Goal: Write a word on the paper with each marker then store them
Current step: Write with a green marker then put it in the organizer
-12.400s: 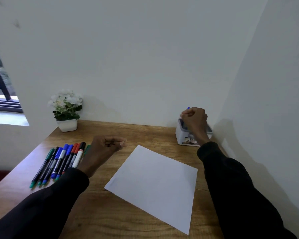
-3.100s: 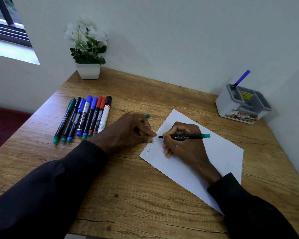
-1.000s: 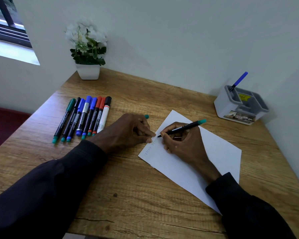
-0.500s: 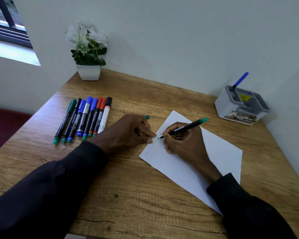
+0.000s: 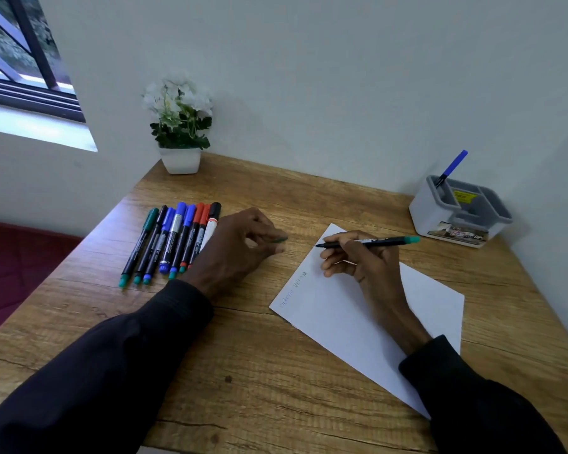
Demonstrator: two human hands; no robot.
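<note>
A white sheet of paper [image 5: 341, 316] lies askew on the wooden desk, with faint green writing along its left edge. My right hand [image 5: 361, 263] grips an uncapped green marker [image 5: 374, 241], held nearly level just above the paper's far corner, tip pointing left. My left hand [image 5: 240, 244] hovers left of the paper, off the sheet, pinching the green cap [image 5: 280, 239]. A row of several capped markers [image 5: 174, 240] in green, blue, red and black lies to its left. A grey organiser [image 5: 440, 217] at the far right holds one blue marker [image 5: 451, 167].
A white pot with white flowers [image 5: 180, 126] stands at the desk's back left corner. Walls close in behind and on the right. A window is at the upper left. The desk's left edge drops to a dark red floor.
My right hand has lifted the marker tip off the paper and levelled it out. My left hand has come off the paper's edge and moved left with the cap.
</note>
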